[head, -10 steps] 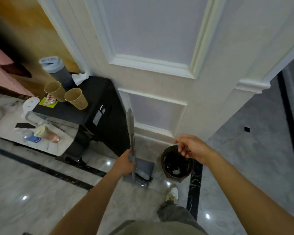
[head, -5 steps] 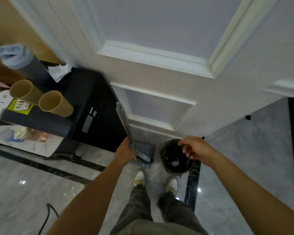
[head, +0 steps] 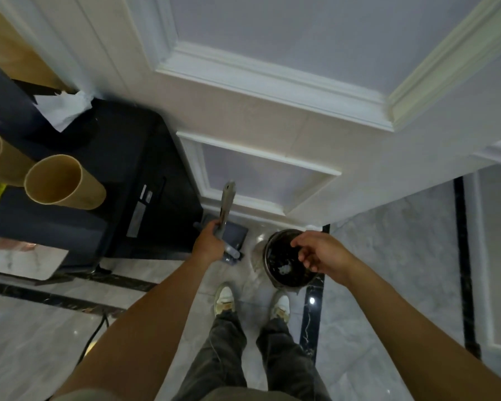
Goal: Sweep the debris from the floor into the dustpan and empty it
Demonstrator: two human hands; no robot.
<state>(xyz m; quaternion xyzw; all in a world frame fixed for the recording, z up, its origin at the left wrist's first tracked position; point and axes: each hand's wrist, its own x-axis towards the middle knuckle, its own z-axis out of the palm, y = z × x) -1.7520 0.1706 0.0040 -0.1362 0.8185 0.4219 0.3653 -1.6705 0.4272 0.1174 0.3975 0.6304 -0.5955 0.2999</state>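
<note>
left hand [head: 210,242] gripping handle [head: 227,201], dustpan [head: 235,234] part-hidden

Single head-worn wide-angle cam, looks steeply down from standing height, fwd toward panelled wall [head: 272,111] just behind bin [head: 282,257]; bin sits mid-frame, wearer's shoes [head: 224,299] just below it.

A grey plastic dustpan [head: 234,236] and a round black waste bin [head: 266,254] are set side by side on the glossy grey marble floor [head: 388,256]. A black cabinet [head: 122,169] and two pale sneakers [head: 224,299] are also borne.
</note>
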